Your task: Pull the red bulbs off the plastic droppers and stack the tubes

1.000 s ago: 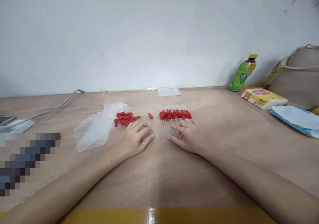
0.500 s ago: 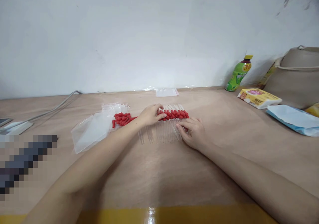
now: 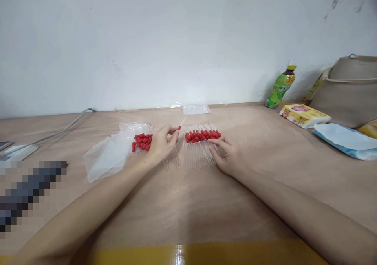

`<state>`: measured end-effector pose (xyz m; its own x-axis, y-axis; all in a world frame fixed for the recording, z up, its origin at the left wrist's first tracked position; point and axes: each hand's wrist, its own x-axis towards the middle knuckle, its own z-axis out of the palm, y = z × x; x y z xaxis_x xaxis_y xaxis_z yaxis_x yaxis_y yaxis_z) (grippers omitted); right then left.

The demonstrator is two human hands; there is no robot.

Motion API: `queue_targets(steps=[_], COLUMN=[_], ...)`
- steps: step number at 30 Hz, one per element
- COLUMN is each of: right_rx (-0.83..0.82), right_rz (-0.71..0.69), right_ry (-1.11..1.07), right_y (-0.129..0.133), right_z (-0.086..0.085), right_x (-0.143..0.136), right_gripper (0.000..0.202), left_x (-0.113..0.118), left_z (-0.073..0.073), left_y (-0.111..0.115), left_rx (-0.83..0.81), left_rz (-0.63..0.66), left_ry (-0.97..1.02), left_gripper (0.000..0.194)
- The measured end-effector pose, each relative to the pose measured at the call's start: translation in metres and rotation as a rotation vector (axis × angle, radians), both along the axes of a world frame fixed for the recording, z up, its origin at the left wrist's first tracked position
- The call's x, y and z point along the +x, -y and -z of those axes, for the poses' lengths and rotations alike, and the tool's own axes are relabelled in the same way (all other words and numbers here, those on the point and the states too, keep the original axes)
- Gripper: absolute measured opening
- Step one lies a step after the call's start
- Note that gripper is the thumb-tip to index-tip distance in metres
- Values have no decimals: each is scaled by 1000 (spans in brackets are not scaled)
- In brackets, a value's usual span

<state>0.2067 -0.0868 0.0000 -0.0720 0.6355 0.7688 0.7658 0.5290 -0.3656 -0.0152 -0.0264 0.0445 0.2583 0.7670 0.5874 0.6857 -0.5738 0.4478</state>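
My left hand (image 3: 161, 142) pinches a dropper (image 3: 179, 128) by its red rubber bulb, and the thin tube slants up and away from the fingertips. To its right lies a row of droppers (image 3: 203, 135), red bulbs crowded in the middle and clear tubes pointing both away and toward me. My right hand (image 3: 228, 155) rests at the row's right end, thumb and forefinger apart beside the tubes. Left of my left hand is a heap of loose red bulbs (image 3: 142, 141), partly hidden by that hand. Several bare clear tubes (image 3: 176, 159) lie below it.
Clear plastic bags (image 3: 107, 157) lie at the left, and another small bag (image 3: 196, 109) is by the wall. A cable (image 3: 66, 128) crosses the far left. At the right stand a green bottle (image 3: 279, 88), a tissue pack (image 3: 304, 116), a blue-white packet (image 3: 347, 141) and a grey bag (image 3: 344, 96).
My left hand has drawn back leftward from the row and now holds a dropper up by its bulb. My right hand has stayed nearly in place at the row's right end.
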Motion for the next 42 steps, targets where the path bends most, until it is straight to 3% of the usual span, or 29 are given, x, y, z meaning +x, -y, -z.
queue_targets(steps=[3,7,12,16,24,31,36,42], right_rx=[37,85,99,102,62,61,118,197], right_rz=[-1,-61,-198,-243,-318,-390,-491,-517], right_ry=[-1,190,384,417,419,374,344,370], right_y=[2,5,8,9,11,10,8,12], right_z=[-3,-7,-4,-3,-4,0,5,5], right_x=[-1,0,-1,-5,-12,-17,-18,-14], right_gripper=[40,56,40,28,18,21,22,22], left_x=[-20,-37,-37,-34,-20,-5,-8,-13], left_z=[4,15,30,30,25,33,28,26], left_y=[27,47,43,43,53,54,58,60], left_rx=[47,106,92,93,152,267,352,357], left_rz=[82,242,410,491,427,381,394,457], left_ry=[-4,-97,-23,-64,-262,-282,-325,-375], left_gripper=[14,9,7,11,30,15,12,13])
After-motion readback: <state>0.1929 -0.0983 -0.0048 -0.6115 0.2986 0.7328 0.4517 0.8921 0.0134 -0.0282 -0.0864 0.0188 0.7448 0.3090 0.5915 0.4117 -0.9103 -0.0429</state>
